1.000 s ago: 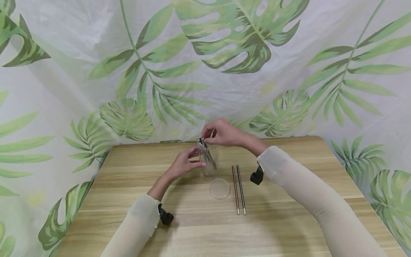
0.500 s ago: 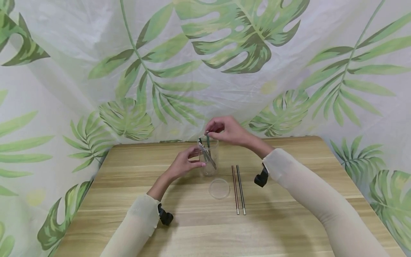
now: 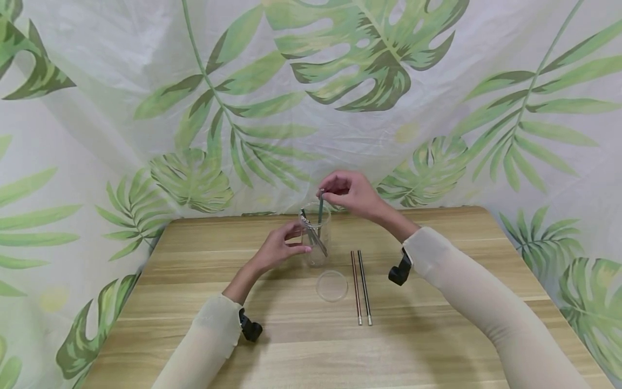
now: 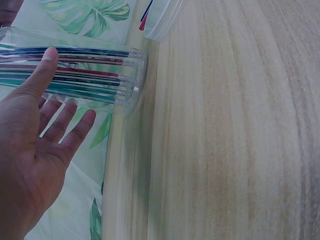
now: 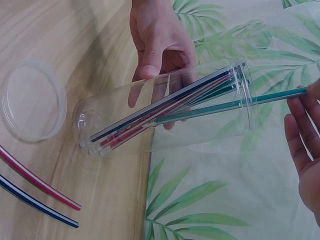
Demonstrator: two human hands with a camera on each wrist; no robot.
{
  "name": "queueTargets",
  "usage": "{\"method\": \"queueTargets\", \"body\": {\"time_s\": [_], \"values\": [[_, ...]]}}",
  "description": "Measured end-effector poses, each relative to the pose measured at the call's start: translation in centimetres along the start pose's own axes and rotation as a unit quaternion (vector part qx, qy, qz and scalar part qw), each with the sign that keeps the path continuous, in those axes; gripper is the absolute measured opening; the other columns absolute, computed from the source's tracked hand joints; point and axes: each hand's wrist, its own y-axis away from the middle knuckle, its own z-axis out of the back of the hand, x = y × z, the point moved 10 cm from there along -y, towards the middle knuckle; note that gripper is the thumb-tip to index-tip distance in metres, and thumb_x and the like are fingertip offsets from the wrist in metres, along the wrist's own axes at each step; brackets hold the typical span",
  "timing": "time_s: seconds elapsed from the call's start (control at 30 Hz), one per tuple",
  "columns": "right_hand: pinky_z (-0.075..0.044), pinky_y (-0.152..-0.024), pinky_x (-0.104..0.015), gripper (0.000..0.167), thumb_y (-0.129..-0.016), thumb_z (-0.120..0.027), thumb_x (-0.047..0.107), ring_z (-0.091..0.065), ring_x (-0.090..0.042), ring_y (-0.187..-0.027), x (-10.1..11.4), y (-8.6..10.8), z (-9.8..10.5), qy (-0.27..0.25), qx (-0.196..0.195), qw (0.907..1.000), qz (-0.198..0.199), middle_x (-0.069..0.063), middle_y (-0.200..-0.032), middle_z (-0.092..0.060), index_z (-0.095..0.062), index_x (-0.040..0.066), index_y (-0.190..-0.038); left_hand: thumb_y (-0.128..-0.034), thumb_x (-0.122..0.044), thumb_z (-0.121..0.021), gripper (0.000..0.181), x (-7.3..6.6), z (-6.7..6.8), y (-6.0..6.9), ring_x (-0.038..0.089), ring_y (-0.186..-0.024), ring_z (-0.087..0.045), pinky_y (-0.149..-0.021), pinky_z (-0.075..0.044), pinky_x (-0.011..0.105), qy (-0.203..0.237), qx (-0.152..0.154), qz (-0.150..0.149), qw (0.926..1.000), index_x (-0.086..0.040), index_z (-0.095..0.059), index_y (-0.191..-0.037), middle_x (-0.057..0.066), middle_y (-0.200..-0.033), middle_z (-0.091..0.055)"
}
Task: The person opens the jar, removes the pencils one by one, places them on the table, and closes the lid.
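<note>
Near the far edge of the wooden table (image 3: 311, 356), the left hand (image 3: 279, 248) steadies a clear jar (image 5: 210, 130), its thumb on the near wall and its fingers spread apart behind, while the right hand (image 3: 352, 194) pinches the upper end of a green pencil (image 3: 320, 208) between thumb and fingertips. That pencil slants through the mouth, its lower part inside the jar and its lower end well off the bottom. To handle it well, I would keep the pencil in line with the jar's long sides, so that it neither scrapes the rim nor drags the neighbouring pencils; a light, firm pinch near the end should be enough, with the left hand bracing low so that the jar cannot tip. As for numbers: one jar, one round clear lid (image 3: 332, 286) lying before it, one pencil in the right hand's pinch, and two more on the wood, a red pencil (image 3: 356, 287) and a dark pencil (image 3: 365, 287), side by side. Inside the jar, the leaning bundle of pencils (image 4: 90, 51) holds at least five; they overlap too much for a surer count.
</note>
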Motion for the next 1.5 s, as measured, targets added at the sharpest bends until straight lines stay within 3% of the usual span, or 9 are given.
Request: {"method": "queueTargets", "body": {"time_s": [0.23,0.43,0.77,0.9,1.07,1.13,1.27,1.5], "values": [[-0.062,-0.079,-0.023,0.014,-0.095,-0.075,-0.005,-0.075,-0.019,-0.089,0.6,0.1,1.1,-0.013,-0.037,0.9992,-0.005,-0.021,-0.101,-0.078,-0.073,-0.007,-0.109,-0.0869,-0.003,-0.087,0.064,0.1,0.1,0.0,0.04,-0.136,-0.06,-0.108,-0.055,0.055,-0.002,0.002,0.004,1.0,0.0,-0.058,-0.144,0.022,-0.142,-0.064],[-0.062,-0.077,-0.024,0.017,-0.094,-0.076,-0.004,-0.074,-0.036,-0.094,0.9,0.3,1.9,-0.028,-0.055,0.9981,-0.011,-0.014,-0.102,-0.079,-0.073,-0.005,-0.111,-0.0877,-0.007,-0.087,0.065,0.3,0.1,0.1,0.041,-0.136,-0.06,-0.108,-0.056,0.05,-0.013,0.003,0.006,0.9999,-0.002,-0.057,-0.145,0.021,-0.143,-0.064],[-0.065,-0.083,-0.031,0.021,-0.095,-0.073,-0.01,-0.077,-0.018,-0.091,2.3,0.4,3.3,-0.104,-0.096,0.9898,0.02,-0.004,-0.099,-0.079,-0.068,-0.011,-0.115,-0.0873,-0.005,-0.087,0.062,0.3,0.1,0.2,0.039,-0.136,-0.06,-0.107,-0.057,0.048,-0.011,0.0,0.012,0.9999,-0.001,-0.059,-0.143,0.021,-0.143,-0.064],[-0.066,-0.083,-0.035,0.021,-0.094,-0.072,-0.013,-0.076,-0.019,-0.087,3.0,0.4,4.3,-0.137,-0.128,0.9814,0.042,-0.006,-0.096,-0.079,-0.072,-0.003,-0.112,-0.0876,0.001,-0.084,0.063,-0.5,-0.1,0.4,0.044,-0.137,-0.058,-0.109,-0.054,0.054,-0.004,-0.002,0.017,0.9998,0.004,-0.056,-0.143,0.027,-0.144,-0.061],[-0.067,-0.085,-0.038,0.022,-0.093,-0.068,-0.018,-0.077,-0.021,-0.09,3.6,0.2,5.5,-0.195,-0.161,0.9665,0.045,-0.009,-0.097,-0.078,-0.068,-0.011,-0.114,-0.0885,0.004,-0.082,0.061,-2.6,-0.1,1.0,0.046,-0.137,-0.057,-0.11,-0.053,0.056,-0.009,-0.006,0.029,0.9995,0.007,-0.055,-0.143,0.029,-0.143,-0.06],[-0.067,-0.085,-0.039,0.021,-0.094,-0.068,-0.018,-0.077,-0.022,-0.09,3.6,0.2,5.9,-0.218,-0.173,0.9597,0.04,-0.01,-0.097,-0.078,-0.066,-0.013,-0.115,-0.0888,0.003,-0.083,0.061,-2.6,-0.1,1.0,0.046,-0.137,-0.057,-0.11,-0.053,0.055,-0.013,-0.007,0.028,0.9995,0.007,-0.055,-0.143,0.03,-0.143,-0.06],[-0.067,-0.085,-0.04,0.022,-0.094,-0.066,-0.019,-0.078,-0.023,-0.091,3.6,0.4,6.8,-0.263,-0.198,0.9437,0.031,-0.012,-0.096,-0.078,-0.07,-0.004,-0.11,-0.089,0.003,-0.083,0.061,-2.6,-0.1,1.0,0.047,-0.137,-0.057,-0.11,-0.052,0.057,-0.018,-0.008,0.025,0.9995,0.007,-0.055,-0.143,0.03,-0.142,-0.061],[-0.067,-0.084,-0.045,0.025,-0.095,-0.06,-0.021,-0.078,-0.027,-0.089,4.0,0.8,8.0,-0.323,-0.218,0.92,0.043,-0.014,-0.095,-0.075,-0.069,-0.004,-0.111,-0.0889,0.002,-0.083,0.061,-2.7,-0.1,0.9,0.049,-0.136,-0.057,-0.11,-0.049,0.064,-0.017,-0.006,0.013,0.9998,0.009,-0.055,-0.143,0.032,-0.142,-0.06]]}}
